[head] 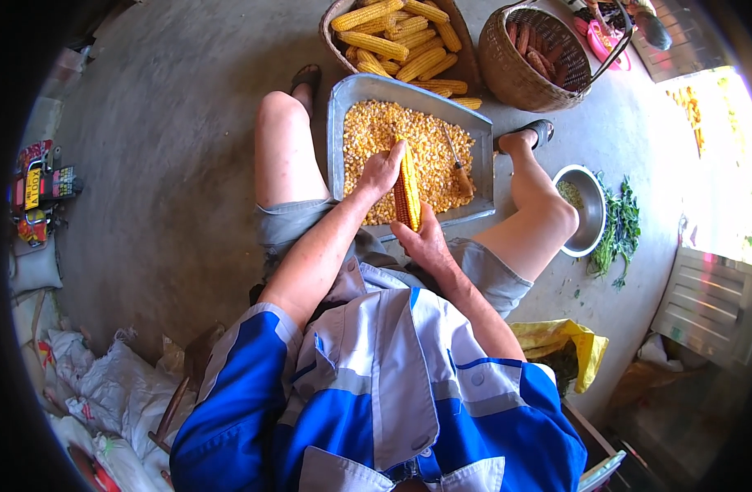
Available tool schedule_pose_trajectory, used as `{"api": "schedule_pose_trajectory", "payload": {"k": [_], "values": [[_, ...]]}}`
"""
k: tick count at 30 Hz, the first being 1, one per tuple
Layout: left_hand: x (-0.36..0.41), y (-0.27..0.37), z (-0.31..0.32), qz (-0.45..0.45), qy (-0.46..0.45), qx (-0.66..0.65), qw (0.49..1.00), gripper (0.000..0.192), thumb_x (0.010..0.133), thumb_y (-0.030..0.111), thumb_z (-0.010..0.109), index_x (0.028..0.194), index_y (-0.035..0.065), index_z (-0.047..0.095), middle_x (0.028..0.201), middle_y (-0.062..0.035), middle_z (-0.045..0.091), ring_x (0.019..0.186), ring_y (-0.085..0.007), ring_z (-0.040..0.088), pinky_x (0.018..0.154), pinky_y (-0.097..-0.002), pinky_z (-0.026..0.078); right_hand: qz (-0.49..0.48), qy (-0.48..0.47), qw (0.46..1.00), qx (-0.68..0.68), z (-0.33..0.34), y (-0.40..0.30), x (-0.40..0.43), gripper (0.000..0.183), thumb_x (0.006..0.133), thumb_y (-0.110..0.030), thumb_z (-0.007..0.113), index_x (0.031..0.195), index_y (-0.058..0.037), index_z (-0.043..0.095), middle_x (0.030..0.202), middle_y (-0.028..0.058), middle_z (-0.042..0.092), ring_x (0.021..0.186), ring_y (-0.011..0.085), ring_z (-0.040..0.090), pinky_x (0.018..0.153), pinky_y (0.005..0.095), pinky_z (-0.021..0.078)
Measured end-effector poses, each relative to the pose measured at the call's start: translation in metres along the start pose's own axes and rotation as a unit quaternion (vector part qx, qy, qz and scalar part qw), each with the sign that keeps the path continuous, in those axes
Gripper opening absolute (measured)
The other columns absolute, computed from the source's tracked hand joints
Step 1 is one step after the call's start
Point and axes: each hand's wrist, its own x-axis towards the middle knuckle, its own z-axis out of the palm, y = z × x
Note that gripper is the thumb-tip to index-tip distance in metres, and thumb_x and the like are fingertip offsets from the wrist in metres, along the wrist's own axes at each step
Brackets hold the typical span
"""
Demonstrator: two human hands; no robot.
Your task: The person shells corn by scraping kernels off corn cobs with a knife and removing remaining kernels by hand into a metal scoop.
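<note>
A partly shelled corn cob (408,190) is held between both hands above a metal scoop-shaped pan (483,166). My left hand (382,167) grips its upper end, thumb along the kernels. Around its lower end closes my right hand (423,237). The cob shows yellow kernels on one side and bare reddish core on the other. Loose corn kernels (370,132) cover much of the pan. A pointed tool with a wooden handle (463,181) lies on them at the right.
Beyond the pan stand a basket of yellow corn cobs (413,46) and a handled wicker basket (505,74) holding bare red cobs. A metal bowl (591,212) and green leafy stems (622,224) lie right. White sacks (117,381) lie lower left; a yellow bag (588,350) sits lower right.
</note>
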Motion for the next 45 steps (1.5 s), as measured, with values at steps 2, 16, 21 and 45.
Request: {"api": "schedule_pose_trajectory", "payload": {"k": [2,16,21,45], "values": [[-0.003,0.001,0.003,0.027,0.009,0.01,1.0,0.069,0.094,0.064,0.038,0.095,0.0028,0.071,0.086,-0.0192,0.07,0.085,-0.0311,0.068,0.075,-0.0389,0.051,-0.025,0.016,0.999,-0.027,-0.002,0.003,-0.002,0.053,0.083,-0.025,0.068,0.121,0.001,0.042,0.088,0.008,0.059,0.076,0.018,0.059,0.067,0.0314,0.0497],[0.014,-0.017,-0.001,0.01,0.045,-0.043,0.998,0.075,0.091,0.07,0.038,0.084,0.0021,0.069,0.078,-0.015,0.068,0.08,-0.026,0.066,0.073,-0.0397,0.05,-0.038,0.011,0.997,-0.07,0.003,-0.011,-0.013,0.058,0.08,-0.024,0.068,0.125,0.002,0.041,0.097,0.0186,0.063,0.091,0.0261,0.063,0.082,0.0374,0.05],[0.017,-0.024,0.003,-0.007,0.073,-0.063,0.995,0.069,0.095,0.062,0.036,0.091,0.0013,0.068,0.083,-0.0174,0.069,0.084,-0.0309,0.066,0.076,-0.0415,0.051,-0.012,-0.007,0.999,-0.033,-0.002,-0.01,-0.012,0.06,0.08,-0.025,0.068,0.126,0.0021,0.04,0.096,0.0195,0.063,0.092,0.0275,0.064,0.082,0.0383,0.0503],[0.012,-0.019,0.002,-0.064,0.032,-0.04,0.997,0.078,0.088,0.073,0.037,0.083,0.0011,0.069,0.08,-0.0161,0.068,0.08,-0.0272,0.066,0.071,-0.0399,0.051,-0.044,0.033,0.992,-0.116,0.005,-0.014,-0.017,0.057,0.081,-0.024,0.067,0.123,0.0031,0.039,0.094,0.024,0.065,0.09,0.0341,0.066,0.079,0.0409,0.0515]]}}
